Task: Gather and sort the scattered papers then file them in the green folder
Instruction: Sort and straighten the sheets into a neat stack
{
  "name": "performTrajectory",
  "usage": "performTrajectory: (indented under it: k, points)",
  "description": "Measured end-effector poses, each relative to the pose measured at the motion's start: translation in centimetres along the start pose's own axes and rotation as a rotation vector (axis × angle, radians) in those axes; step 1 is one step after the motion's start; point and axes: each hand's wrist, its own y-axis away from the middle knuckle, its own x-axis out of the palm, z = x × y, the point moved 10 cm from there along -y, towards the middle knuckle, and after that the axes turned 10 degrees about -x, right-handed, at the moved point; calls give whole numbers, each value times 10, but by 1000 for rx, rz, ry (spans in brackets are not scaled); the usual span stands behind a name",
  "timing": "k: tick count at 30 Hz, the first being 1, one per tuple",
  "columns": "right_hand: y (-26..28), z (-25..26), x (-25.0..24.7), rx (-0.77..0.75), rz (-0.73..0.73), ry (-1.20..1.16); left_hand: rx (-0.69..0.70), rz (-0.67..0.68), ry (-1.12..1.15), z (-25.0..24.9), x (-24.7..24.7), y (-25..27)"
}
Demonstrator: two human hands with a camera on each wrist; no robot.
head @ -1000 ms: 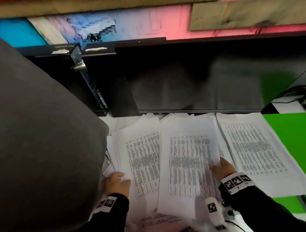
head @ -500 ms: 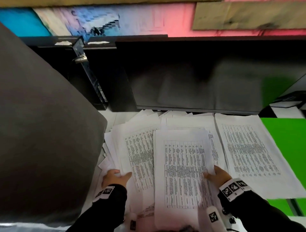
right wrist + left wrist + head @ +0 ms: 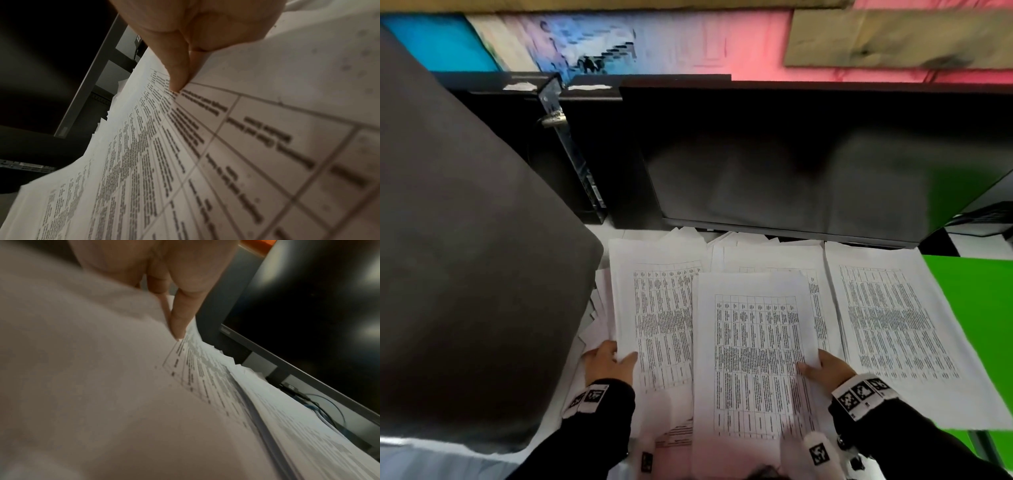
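Printed sheets lie spread over the desk below the monitor. My right hand (image 3: 822, 368) pinches the right edge of the middle sheet (image 3: 753, 356), thumb on top; the right wrist view shows the thumb (image 3: 174, 68) on the print and fingers under the paper. My left hand (image 3: 607, 361) grips the lower left edge of the left stack (image 3: 657, 308), thumb (image 3: 180, 318) lying on top. A third sheet (image 3: 893, 318) rests partly on the green folder (image 3: 976, 318) at the right.
A dark monitor (image 3: 808, 164) stands close behind the papers. A large grey padded shape (image 3: 465, 257) fills the left side. A black case with a glass panel (image 3: 571, 154) stands at the back left. Cables (image 3: 320, 404) run under the monitor.
The middle sheet has slid toward me and a little left with my right hand. My left hand has taken the left stack's edge under its thumb.
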Motion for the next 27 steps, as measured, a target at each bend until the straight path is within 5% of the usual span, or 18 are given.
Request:
performTrajectory:
  k: [6, 10, 19, 24, 27]
  points:
    - [-4, 0, 1, -46, 20, -6, 43, 54, 175, -14, 13, 21]
    - [-1, 2, 1, -50, 41, 0, 43, 63, 94, -19, 10, 25]
    - [-8, -14, -5, 97, 27, 64, 315, -123, 363, -52, -95, 18]
    - [-7, -10, -9, 99, -1, -1, 500, -138, 523, -77, -160, 29]
    - [1, 2, -17, 49, -40, -55, 517, -41, 600, -81, -154, 34]
